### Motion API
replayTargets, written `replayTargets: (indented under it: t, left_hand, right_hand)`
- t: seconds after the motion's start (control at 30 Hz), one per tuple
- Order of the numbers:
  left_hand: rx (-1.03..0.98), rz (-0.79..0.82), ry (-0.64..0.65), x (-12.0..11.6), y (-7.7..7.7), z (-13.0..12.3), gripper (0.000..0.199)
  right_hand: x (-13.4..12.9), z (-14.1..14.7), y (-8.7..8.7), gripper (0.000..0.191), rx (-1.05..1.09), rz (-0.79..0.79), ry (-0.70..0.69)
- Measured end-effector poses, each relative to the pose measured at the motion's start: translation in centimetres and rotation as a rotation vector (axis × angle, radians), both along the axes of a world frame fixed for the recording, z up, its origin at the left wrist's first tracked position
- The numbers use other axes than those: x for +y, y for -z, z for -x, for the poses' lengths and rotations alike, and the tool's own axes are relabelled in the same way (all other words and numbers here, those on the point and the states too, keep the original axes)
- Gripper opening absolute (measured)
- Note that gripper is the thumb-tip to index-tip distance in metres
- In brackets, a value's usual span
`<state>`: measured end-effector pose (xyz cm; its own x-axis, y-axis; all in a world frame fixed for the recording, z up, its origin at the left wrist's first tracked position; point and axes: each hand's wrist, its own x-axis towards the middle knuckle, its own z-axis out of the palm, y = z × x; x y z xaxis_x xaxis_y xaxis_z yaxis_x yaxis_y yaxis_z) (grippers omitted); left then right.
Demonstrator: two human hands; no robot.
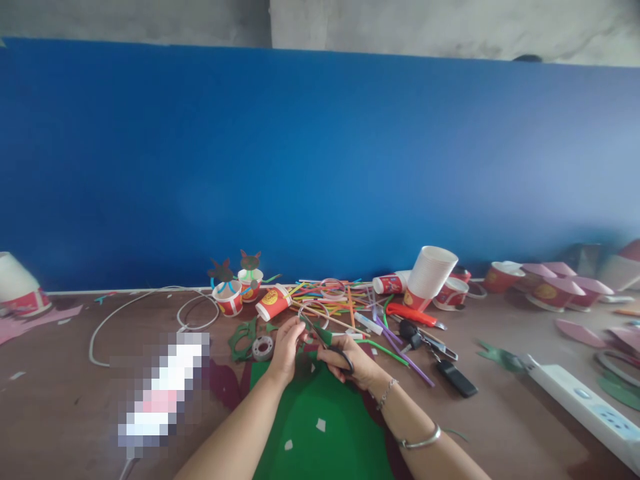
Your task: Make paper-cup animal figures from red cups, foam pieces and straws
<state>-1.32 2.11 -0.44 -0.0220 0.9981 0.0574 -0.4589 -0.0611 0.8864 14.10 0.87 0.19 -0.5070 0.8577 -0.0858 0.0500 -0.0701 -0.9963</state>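
Observation:
My right hand (pixel 347 363) is shut on a pair of black-handled scissors (pixel 341 359), whose blades point up and left. My left hand (pixel 287 350) pinches a small green craft foam piece (pixel 323 335), which reaches toward the blades. A large green foam sheet (pixel 320 427) lies under my forearms, dotted with small white scraps. Just left of my left hand sit a roll of clear tape (pixel 263 348) and a green cut-out (pixel 243 339). A heap of coloured craft straws (pixel 327 303) lies just beyond both hands.
Red-printed paper cups (pixel 229 298) and a white cup stack (pixel 430 277) stand along the blue board (pixel 320 153). An orange utility knife (pixel 413 315), keys (pixel 413 335), a black fob (pixel 457 378), a white cable (pixel 150 313) and a power strip (pixel 585 407) lie around.

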Motion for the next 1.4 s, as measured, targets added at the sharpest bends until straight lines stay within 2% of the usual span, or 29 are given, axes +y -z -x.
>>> replayTargets:
  t: [0.13,0.3,0.43,0.7,1.03,1.4]
  left_hand:
    - [0.003,-0.017,-0.014,0.0,0.2,0.0,0.021]
    - [0.078,-0.050,0.072,0.1,0.5,0.3,0.021]
    - [0.085,-0.033,0.082,0.2,0.6,0.4,0.022]
    - [0.013,0.001,0.078,0.1,0.4,0.4,0.022]
    - [-0.047,0.019,0.095,0.1,0.4,0.5,0.012]
    - [-0.120,0.046,0.104,0.0,0.2,0.5,0.013]
  right_hand:
    - [0.0,0.0,0.0,0.027,-0.004,0.010,-0.001]
    - [-0.2,-0.1,-0.6,0.028,-0.002,0.032,-0.019]
    - [-0.3,-0.2,-0.8,0.029,0.009,0.012,-0.038]
    - [0.1,-0.3,0.1,0.027,0.014,-0.012,-0.046]
    - [0.2,-0.4,0.5,0.027,0.032,-0.016,-0.060]
    - [0.3,-0.5,0.5,0.024,0.051,-0.022,-0.098]
